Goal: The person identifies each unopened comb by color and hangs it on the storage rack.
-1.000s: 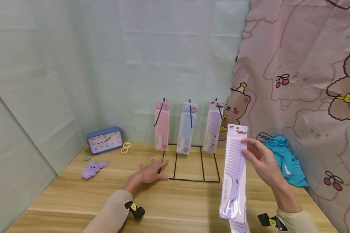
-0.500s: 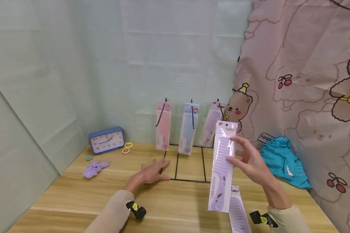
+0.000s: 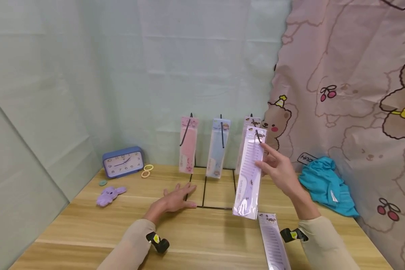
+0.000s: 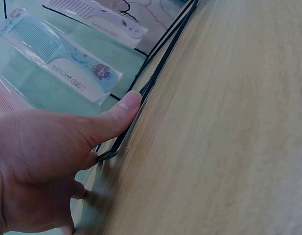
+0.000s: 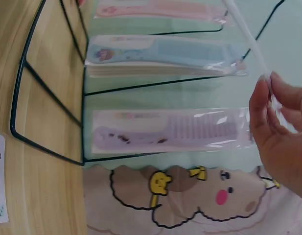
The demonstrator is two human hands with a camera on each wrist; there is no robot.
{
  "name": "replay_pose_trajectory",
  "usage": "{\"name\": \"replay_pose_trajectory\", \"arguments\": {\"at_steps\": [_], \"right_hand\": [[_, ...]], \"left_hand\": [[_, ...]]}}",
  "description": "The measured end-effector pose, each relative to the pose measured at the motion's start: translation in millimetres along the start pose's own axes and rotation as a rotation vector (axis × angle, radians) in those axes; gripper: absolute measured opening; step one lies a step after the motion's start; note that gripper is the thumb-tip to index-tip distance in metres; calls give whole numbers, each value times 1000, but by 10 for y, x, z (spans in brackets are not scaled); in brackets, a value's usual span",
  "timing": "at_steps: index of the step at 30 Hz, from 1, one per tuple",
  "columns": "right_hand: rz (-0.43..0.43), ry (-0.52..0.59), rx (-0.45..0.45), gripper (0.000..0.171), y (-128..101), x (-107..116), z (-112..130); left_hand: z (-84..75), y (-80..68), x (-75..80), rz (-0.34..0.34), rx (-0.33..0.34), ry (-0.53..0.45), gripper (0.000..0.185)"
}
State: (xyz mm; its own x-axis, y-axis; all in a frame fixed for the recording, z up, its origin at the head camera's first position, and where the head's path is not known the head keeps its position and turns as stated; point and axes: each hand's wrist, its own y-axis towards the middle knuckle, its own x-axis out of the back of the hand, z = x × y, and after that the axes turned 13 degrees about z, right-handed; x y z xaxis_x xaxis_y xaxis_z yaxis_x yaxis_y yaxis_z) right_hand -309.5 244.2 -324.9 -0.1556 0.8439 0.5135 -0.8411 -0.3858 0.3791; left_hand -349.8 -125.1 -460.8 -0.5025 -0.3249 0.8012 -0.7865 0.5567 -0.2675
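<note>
My right hand (image 3: 279, 170) pinches the right edge of a packaged purple comb (image 3: 249, 178) between thumb and fingers. The black tip of the rack's right hook shows in front of this package's top, at its hole. Behind it, another packaged purple comb (image 5: 170, 132) hangs on the same hook. A pink packaged comb (image 3: 188, 146) hangs at the left and a blue one (image 3: 217, 150) in the middle. My left hand (image 3: 177, 198) lies with fingers spread at the left of the black wire rack's base (image 3: 216, 207), thumb (image 4: 128, 102) on the wire.
Another packaged purple comb (image 3: 274, 242) lies on the wooden table at the front right. At the left are a blue alarm clock (image 3: 123, 162), hair ties (image 3: 146, 174), a green disc (image 3: 102, 183) and a purple plush toy (image 3: 109, 195). Teal cloth (image 3: 327, 187) lies at the right.
My right hand has moved left and away from me with the purple comb, bringing its top to the right hook. The purple comb behind swung and came back. My left hand stays put.
</note>
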Motion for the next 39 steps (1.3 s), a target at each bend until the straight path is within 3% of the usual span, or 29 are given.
{"name": "replay_pose_trajectory", "arguments": {"at_steps": [4, 9, 20, 31, 39], "right_hand": [[-61, -7, -109, 66, 175, 5, -118], [-104, -41, -167, 64, 362, 29, -230], [-162, -122, -162, 64, 595, 29, -374], [-211, -244, -109, 64, 677, 28, -412], [-216, -301, -130, 64, 668, -40, -458]], "left_hand": [[-6, -16, -8, 1, 1, 0, 78], [-10, -17, -15, 2, -2, 0, 78], [-14, -1, -19, 6, 1, -10, 79], [-9, 9, 25, -2, -5, -6, 80], [-8, -5, 1, -2, 5, -3, 80]]}}
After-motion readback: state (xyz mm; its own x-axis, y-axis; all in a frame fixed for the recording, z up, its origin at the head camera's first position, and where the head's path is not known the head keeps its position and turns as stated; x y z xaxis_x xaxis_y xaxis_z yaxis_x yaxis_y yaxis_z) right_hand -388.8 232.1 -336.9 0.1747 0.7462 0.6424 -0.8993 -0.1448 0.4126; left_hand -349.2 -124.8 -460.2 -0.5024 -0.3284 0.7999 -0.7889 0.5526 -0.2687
